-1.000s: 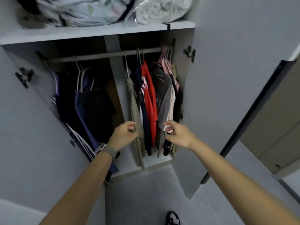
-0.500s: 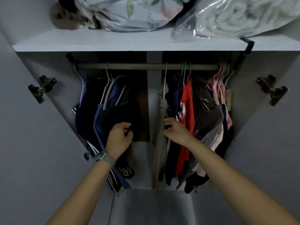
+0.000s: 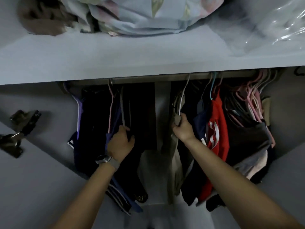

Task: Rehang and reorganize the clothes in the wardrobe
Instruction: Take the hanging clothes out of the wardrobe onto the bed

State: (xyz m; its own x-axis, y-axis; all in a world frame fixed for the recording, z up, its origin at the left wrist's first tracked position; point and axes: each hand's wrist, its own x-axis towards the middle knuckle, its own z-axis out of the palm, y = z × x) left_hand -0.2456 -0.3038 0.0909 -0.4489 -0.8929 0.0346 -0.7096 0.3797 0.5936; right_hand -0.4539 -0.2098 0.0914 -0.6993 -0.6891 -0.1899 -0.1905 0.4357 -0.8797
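Two bare hands are up among the hanging clothes, one in each group under the brown hanging rail (image 3: pixel 148 79); our left hand (image 3: pixel 119 142) has its grip curled round the shoulder of a dark, nearly black garment on a grey hanger (image 3: pixel 142 123), at the right-hand end of the left group, just beside the pale central divider (image 3: pixel 162 103); we judge the hold is high up so that the hanger moves with the cloth rather than slipping out of it. Our right hand (image 3: pixel 183 128) has its fingers closed on the top of a beige garment on a pale wire hanger (image 3: pixel 175 162), the leftmost piece of the right group, just on the other side of that divider; gripping near the hook probably gives control for lifting it off or sliding it along. Beside it hang a navy top (image 3: pixel 200 119) and a red shirt with white stripes (image 3: pixel 217 123), then a bunch of pink plastic hangers (image 3: pixel 252 100) crowded toward the rail's far right; sorting looks barely begun. Above, the pale grey shelf (image 3: pixel 115 63) carries a floral bundle of bedding (image 3: pixel 148 15).
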